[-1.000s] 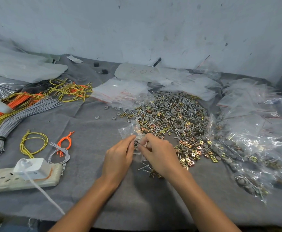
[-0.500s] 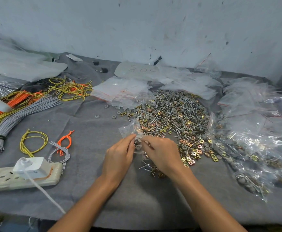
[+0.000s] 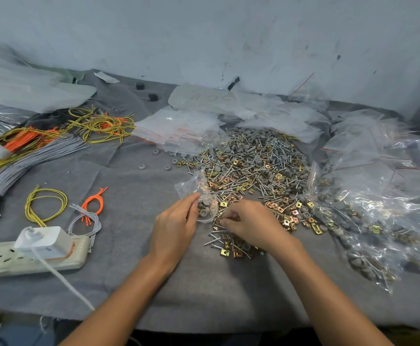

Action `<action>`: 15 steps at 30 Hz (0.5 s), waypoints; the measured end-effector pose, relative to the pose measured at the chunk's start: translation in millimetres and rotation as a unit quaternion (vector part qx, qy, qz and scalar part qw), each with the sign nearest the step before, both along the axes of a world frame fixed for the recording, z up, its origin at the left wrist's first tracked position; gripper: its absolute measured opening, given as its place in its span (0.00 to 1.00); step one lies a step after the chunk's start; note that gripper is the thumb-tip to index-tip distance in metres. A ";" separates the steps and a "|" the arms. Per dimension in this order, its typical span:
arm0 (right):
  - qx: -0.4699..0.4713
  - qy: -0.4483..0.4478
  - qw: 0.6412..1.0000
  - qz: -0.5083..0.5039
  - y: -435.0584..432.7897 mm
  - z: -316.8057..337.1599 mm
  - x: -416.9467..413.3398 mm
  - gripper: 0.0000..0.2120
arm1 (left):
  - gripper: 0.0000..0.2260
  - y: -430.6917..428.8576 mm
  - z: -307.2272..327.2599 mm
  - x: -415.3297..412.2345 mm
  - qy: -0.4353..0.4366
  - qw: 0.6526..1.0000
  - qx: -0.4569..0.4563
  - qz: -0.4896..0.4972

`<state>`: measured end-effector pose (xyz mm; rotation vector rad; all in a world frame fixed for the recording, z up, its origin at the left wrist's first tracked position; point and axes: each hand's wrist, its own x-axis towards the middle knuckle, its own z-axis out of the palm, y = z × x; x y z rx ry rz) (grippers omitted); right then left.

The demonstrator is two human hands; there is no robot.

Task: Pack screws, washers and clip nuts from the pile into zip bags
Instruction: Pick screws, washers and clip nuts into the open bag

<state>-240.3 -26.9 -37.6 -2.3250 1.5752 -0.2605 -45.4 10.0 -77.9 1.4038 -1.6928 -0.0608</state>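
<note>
Two hands at the near edge of the pile (image 3: pixel 254 163); one zip bag (image 3: pixel 195 189) part-filled

Left hand (image 3: pixel 176 228): thumb and forefinger pinch the zip bag at its mouth, just off the pile's near-left edge. The bag is clear and crumpled, and its upper part stands above the fingers (image 3: pixel 191 199). Grey washers (image 3: pixel 203 212) show through the plastic just right of the fingertips.

Right hand (image 3: pixel 250 222): fingers curled, tips bunched together beside the bag's mouth. They sit over loose screws (image 3: pixel 212 242) and clip nuts (image 3: pixel 225 251) strewn at the pile's near edge. Cannot tell what, if anything, the tips hold.

The two hands are near each other, not touching. Filled bags (image 3: pixel 353 221) lie right of the pile. A stack of empty bags (image 3: pixel 176 126) lies at its far-left side. All rest on grey cloth (image 3: pixel 129 186).
</note>
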 end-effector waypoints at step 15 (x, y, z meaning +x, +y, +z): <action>-0.029 -0.167 0.985 0.005 15.0 -5.4 -2.2 0.04 | 0.11 1.3 2.8 -0.5 0.002 1.000 0.005 0.006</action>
